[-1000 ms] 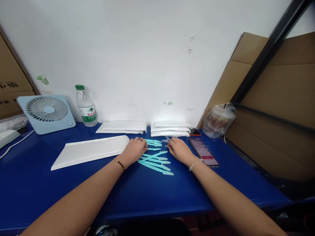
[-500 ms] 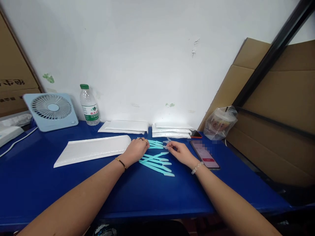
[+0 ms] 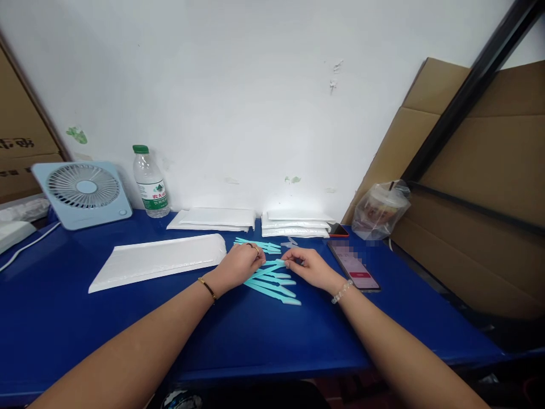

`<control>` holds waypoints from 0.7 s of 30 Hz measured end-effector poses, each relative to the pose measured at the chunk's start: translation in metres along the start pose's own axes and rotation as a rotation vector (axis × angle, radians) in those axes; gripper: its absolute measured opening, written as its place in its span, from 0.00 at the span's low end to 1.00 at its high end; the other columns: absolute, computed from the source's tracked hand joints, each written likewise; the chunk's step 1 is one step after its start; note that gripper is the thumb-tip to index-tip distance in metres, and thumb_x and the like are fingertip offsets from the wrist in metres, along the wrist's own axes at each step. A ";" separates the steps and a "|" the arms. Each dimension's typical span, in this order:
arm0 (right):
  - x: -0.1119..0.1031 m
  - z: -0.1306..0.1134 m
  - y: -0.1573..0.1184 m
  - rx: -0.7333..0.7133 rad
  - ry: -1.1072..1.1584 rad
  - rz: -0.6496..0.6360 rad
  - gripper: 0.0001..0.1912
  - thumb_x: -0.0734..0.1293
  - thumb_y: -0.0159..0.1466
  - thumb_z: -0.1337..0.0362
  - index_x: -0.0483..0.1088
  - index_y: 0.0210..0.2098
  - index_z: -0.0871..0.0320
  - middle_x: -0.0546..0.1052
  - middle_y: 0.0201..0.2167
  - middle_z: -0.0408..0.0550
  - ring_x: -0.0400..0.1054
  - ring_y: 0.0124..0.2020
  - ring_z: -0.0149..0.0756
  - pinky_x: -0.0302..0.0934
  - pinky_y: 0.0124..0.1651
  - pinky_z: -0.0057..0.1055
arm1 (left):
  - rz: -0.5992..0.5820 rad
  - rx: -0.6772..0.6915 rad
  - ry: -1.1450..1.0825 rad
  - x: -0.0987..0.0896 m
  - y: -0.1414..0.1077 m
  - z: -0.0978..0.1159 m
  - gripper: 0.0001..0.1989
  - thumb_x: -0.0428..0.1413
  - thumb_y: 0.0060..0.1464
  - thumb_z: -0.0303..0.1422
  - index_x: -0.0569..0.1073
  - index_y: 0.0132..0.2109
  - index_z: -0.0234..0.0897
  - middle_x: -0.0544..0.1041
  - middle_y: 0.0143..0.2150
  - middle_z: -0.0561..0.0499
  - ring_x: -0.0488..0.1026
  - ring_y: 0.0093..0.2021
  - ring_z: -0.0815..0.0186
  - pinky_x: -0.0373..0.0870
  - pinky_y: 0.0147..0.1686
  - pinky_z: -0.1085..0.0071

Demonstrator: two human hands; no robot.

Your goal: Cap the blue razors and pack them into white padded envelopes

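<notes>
Between my two hands is a teal eyebrow razor [image 3: 273,263]. My left hand [image 3: 242,264] is closed, its thumb and fingers pinching the handle end. My right hand [image 3: 310,267] pinches the pale blade end; whether a cap is between those fingers I cannot tell. Just below, several teal eyebrow razors [image 3: 272,287] lie fanned out with pale blade ends to the right. Beyond my left hand rests another group of teal razors [image 3: 259,245]. Small clear plastic caps [image 3: 289,242] lie to the right of that group.
A white padded mailer [image 3: 157,258] lies left of my hands. Two stacks of white mailers [image 3: 213,218] [image 3: 298,224] sit against the wall. A blue fan [image 3: 87,193] and a water bottle [image 3: 151,187] stand left; a phone [image 3: 353,267] and bagged drink cup [image 3: 381,210] are right.
Both hands have come nearer, from the far razor group to the fanned one. The far razors and clear caps are now uncovered, and a razor is held between my hands.
</notes>
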State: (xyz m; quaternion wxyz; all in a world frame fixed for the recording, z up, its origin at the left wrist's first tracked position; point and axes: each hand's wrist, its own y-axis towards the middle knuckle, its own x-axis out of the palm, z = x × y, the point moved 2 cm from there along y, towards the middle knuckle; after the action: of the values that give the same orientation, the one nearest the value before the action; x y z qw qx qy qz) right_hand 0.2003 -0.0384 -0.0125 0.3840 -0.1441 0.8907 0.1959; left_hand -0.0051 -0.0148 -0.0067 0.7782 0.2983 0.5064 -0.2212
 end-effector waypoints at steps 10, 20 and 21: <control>-0.039 0.033 -0.011 0.128 -0.235 0.078 0.08 0.65 0.57 0.62 0.72 0.35 0.57 0.74 0.32 0.47 0.66 0.31 0.35 0.60 0.34 0.31 | 0.070 -0.094 0.206 0.008 0.002 -0.029 0.15 0.46 0.59 0.33 0.69 0.51 0.40 0.70 0.52 0.46 0.64 0.52 0.57 0.61 0.48 0.61; -0.031 0.040 -0.012 0.192 -0.150 -0.057 0.07 0.66 0.57 0.60 0.68 0.29 0.58 0.72 0.28 0.45 0.63 0.26 0.31 0.56 0.28 0.27 | 0.042 -0.155 0.191 0.005 0.005 -0.028 0.10 0.48 0.57 0.34 0.73 0.38 0.38 0.74 0.39 0.47 0.67 0.43 0.59 0.60 0.40 0.66; -0.030 0.039 -0.012 0.197 -0.136 -0.040 0.08 0.65 0.58 0.59 0.68 0.29 0.58 0.72 0.27 0.45 0.63 0.26 0.31 0.56 0.28 0.27 | 0.044 -0.147 0.202 0.005 0.006 -0.028 0.10 0.48 0.57 0.34 0.73 0.36 0.38 0.74 0.38 0.47 0.68 0.42 0.60 0.60 0.40 0.66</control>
State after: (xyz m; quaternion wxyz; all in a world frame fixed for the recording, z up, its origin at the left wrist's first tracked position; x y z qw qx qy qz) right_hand 0.2494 -0.0278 -0.0175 0.4595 -0.1099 0.8746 0.1090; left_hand -0.0177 0.0080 -0.0187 0.7475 0.2722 0.5906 -0.1353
